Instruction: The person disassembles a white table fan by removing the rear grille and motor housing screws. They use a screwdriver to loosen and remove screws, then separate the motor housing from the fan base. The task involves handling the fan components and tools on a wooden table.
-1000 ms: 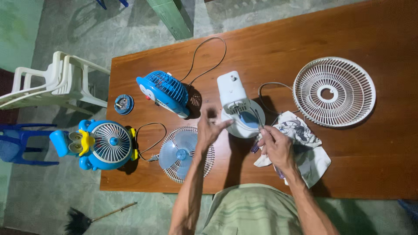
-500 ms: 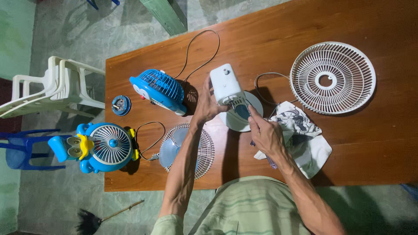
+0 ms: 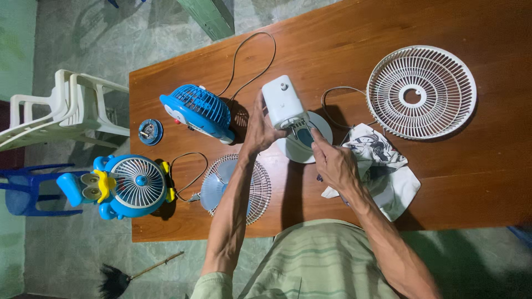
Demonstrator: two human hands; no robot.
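Since the earlier frames, the white fan body (image 3: pixel 284 103) has been raised upright off its round base (image 3: pixel 303 145), and the right hand (image 3: pixel 332 163) has been shifted from the cloth to the neck of the fan.

The fan body is gripped from the left side by the left hand (image 3: pixel 258 128), fingers wrapped against its casing. The right hand is set just below it, fingertips pinched at the joint between body and base; what is pinched there, if anything, cannot be told.

One crumpled white cloth (image 3: pixel 382 166) is seen just right of the right hand, touching the wrist. One loose white grille (image 3: pixel 421 91) is laid at the upper right of the wooden table (image 3: pixel 343 44), well apart from the hands. Another grille with a pale blue blade (image 3: pixel 233 188) lies under the left forearm.

Two blue fans are counted at left: one tilted blue fan (image 3: pixel 199 111) near the left hand, and one cartoon-shaped fan (image 3: pixel 127 185) at the table's left edge. One small blue cap (image 3: pixel 150 132) sits between them.
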